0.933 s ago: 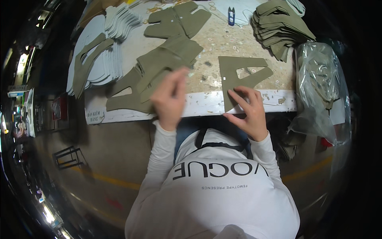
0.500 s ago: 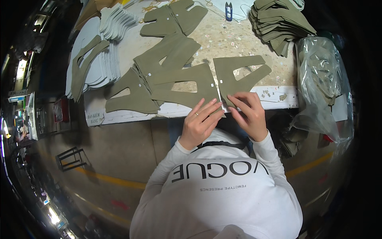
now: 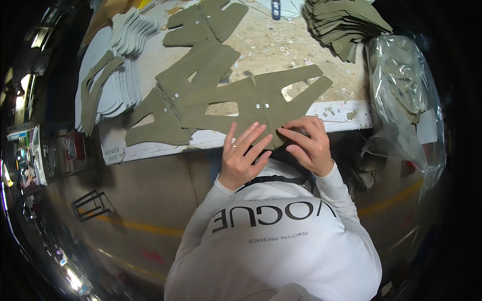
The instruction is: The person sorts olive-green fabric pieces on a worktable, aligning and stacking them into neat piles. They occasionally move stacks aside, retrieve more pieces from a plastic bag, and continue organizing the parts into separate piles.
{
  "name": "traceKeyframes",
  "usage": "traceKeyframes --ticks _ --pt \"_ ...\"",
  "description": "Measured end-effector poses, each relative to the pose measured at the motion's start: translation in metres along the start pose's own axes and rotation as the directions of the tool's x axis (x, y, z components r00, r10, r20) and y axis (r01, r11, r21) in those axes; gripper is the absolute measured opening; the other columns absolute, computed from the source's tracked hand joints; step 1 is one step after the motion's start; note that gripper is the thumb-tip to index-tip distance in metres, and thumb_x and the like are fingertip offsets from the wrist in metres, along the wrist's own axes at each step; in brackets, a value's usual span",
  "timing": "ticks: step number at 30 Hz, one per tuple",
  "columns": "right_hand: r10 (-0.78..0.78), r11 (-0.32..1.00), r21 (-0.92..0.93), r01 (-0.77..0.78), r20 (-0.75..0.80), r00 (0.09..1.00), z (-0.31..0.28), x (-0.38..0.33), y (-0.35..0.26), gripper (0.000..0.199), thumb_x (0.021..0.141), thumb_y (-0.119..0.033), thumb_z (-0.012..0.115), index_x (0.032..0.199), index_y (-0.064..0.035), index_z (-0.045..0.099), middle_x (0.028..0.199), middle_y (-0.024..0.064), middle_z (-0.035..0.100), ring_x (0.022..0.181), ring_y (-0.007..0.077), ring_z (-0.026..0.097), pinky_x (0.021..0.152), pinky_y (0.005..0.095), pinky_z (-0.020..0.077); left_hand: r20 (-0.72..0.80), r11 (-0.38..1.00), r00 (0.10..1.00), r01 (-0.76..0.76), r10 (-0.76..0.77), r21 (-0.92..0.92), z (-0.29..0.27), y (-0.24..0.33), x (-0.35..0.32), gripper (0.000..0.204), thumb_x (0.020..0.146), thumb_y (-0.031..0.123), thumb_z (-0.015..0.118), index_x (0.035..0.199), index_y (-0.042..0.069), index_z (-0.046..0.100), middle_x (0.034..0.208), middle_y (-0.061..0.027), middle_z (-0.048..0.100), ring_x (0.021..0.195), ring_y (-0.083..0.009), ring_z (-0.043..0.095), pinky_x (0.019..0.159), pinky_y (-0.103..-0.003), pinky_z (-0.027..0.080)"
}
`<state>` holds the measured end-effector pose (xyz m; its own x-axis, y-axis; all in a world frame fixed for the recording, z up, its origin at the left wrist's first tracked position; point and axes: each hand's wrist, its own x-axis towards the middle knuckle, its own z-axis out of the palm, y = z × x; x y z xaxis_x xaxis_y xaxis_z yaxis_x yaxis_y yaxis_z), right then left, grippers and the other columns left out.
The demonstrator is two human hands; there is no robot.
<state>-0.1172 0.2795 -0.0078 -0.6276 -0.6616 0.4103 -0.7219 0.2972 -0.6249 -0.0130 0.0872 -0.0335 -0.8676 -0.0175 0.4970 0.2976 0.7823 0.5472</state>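
Note:
Two olive-green cut fabric panels lie side by side at the table's near edge. The inner edges of the left panel (image 3: 241,98) and the right panel (image 3: 281,98) meet along a seam-like line, with small white stickers close together there. My left hand (image 3: 243,156) rests over the lower edge of the left panel, fingers spread and holding nothing. With its fingertips, my right hand (image 3: 309,144) touches the right panel near its lower corner; its fingers are bent and its thumb stands apart. Both panels have a long cut-out.
More olive panels (image 3: 198,65) overlap to the left and further back. A stack of pale grey pieces (image 3: 123,80) stands at the left, a pile of olive pieces (image 3: 344,22) at the back right. A clear plastic bag (image 3: 404,90) hangs over the right edge. Blue thread snips (image 3: 275,9) lie far back.
The right panel has shifted left against the left panel, closing the gap between them. My left hand's fingers have spread and moved slightly away from my right hand. The whole view has shifted a little.

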Motion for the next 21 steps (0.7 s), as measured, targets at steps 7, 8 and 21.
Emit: traceKeyframes --ticks 7,8,21 --pt "0.026 0.986 -0.163 -0.046 -0.123 0.992 -0.012 0.002 0.018 0.028 0.079 -0.018 0.073 0.106 -0.0102 0.073 0.111 0.0075 0.064 0.107 0.0282 0.057 0.093 0.0388 0.0423 0.016 0.997 1.000 -0.002 0.001 0.074 -0.002 -0.004 -0.003 0.034 0.076 0.014 0.073 0.110 0.011 0.073 0.124 -0.0084 0.066 0.121 -0.0276 0.059 0.111 -0.052 0.032" --pt "0.040 0.987 -0.153 -0.055 -0.097 0.994 -0.012 0.003 0.016 0.028 0.079 -0.019 0.073 0.105 -0.0101 0.073 0.109 0.0078 0.064 0.106 0.0281 0.057 0.092 0.0389 0.0424 0.039 0.998 0.999 0.009 -0.012 0.064 -0.003 -0.004 -0.002 0.034 0.076 0.013 0.073 0.110 0.011 0.073 0.124 -0.0080 0.066 0.121 -0.0273 0.059 0.111 -0.051 0.032" --pt "-0.001 0.990 -0.141 0.019 0.127 0.992 -0.039 0.153 0.050 0.022 0.086 -0.024 0.066 0.090 -0.0047 0.074 0.076 0.0165 0.068 0.071 0.0348 0.065 0.067 0.0423 0.0506 -0.063 0.958 0.981 0.193 -0.184 0.213 -0.114 -0.099 0.144 0.029 0.086 0.027 0.069 0.108 0.009 0.071 0.106 -0.0139 0.071 0.098 -0.0311 0.067 0.089 -0.039 0.050"
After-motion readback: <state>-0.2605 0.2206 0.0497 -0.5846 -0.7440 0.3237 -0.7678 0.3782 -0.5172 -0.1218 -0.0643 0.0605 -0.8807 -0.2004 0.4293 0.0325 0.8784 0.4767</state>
